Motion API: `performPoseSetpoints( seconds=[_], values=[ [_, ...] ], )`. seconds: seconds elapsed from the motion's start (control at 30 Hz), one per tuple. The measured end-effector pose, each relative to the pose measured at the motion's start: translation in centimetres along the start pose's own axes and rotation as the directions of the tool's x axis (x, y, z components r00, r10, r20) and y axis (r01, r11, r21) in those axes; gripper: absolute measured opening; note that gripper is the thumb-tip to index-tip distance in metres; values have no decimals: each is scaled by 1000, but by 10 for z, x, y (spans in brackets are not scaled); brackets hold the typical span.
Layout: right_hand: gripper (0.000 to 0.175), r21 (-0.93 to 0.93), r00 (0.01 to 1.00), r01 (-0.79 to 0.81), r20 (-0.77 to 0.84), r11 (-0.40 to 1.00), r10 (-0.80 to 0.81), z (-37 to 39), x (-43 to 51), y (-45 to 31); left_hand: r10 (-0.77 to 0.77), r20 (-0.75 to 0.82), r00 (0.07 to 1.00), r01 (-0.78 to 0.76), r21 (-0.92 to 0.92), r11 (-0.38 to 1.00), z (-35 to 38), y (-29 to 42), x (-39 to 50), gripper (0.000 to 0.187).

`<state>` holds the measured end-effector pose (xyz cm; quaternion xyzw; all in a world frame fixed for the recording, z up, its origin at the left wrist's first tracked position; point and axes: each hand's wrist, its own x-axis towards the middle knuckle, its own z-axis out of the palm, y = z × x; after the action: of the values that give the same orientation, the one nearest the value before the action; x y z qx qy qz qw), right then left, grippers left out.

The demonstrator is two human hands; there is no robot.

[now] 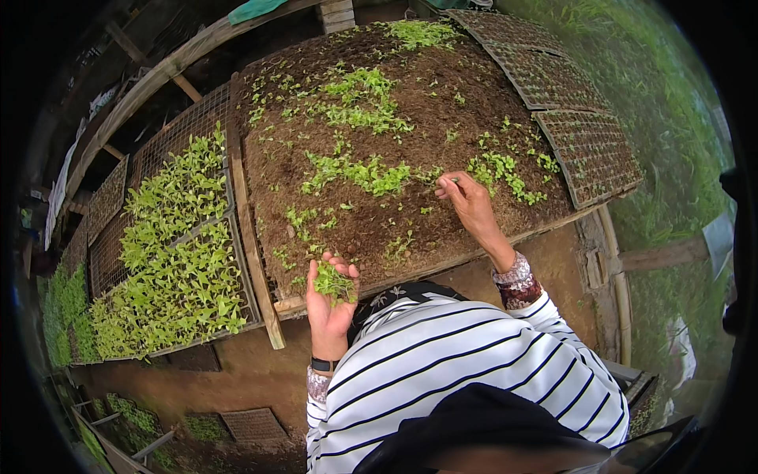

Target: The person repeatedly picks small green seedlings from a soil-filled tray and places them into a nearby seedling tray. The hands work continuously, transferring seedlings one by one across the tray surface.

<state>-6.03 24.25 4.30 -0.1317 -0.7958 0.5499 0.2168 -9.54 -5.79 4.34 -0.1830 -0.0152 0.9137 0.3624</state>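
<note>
My left hand [331, 302] is palm up near the front edge of the soil bed, cupping a small bunch of green seedlings [334, 282]. Over the bed's right half is my right hand [468, 198], thumb and fingertips pinched together; a small dark bit shows at the fingertips, too small to name. Brown soil [367, 225] fills the wood-framed bed. A patch of seedlings [373, 175] grows just left of my right hand, and another seedling patch [503, 172] lies to its right. More seedlings [361, 101] stand farther back.
A wooden board [251, 237] divides the bed from trays of taller leafy seedlings [183, 260] at left. Seedling cell trays [586, 148] line the right edge. Behind runs a wooden rail [177, 56]. More trays [254, 423] lie on the ground at lower left.
</note>
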Motion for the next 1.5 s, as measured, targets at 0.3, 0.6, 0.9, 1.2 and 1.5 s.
performPoseSetpoints(
  seconds=[0.3, 0.6, 0.9, 1.2, 1.5],
  values=[
    [30, -355, 833, 549, 309, 757, -459, 42, -4, 49, 20, 15, 1000, -20, -48, 999, -5, 6, -7, 28],
    [36, -482, 830, 556, 280, 677, -482, 45, 1, 38, -4, 15, 1000, 5, -50, 999, -8, 0, -6, 29],
    [22, -124, 989, 94, -104, 988, -108, 13, 19, 5, 42, 21, 999, -41, -39, 998, -10, 5, -11, 27],
    [34, -492, 962, -113, 163, 863, 219, 9, 83, 22, 21, -10, 1000, -21, -6, 1000, -6, 0, -8, 29],
    [25, -103, 983, -175, 45, 979, 180, 10, 76, 29, 38, 7, 999, -38, -25, 999, -9, 6, -8, 30]
  ],
)
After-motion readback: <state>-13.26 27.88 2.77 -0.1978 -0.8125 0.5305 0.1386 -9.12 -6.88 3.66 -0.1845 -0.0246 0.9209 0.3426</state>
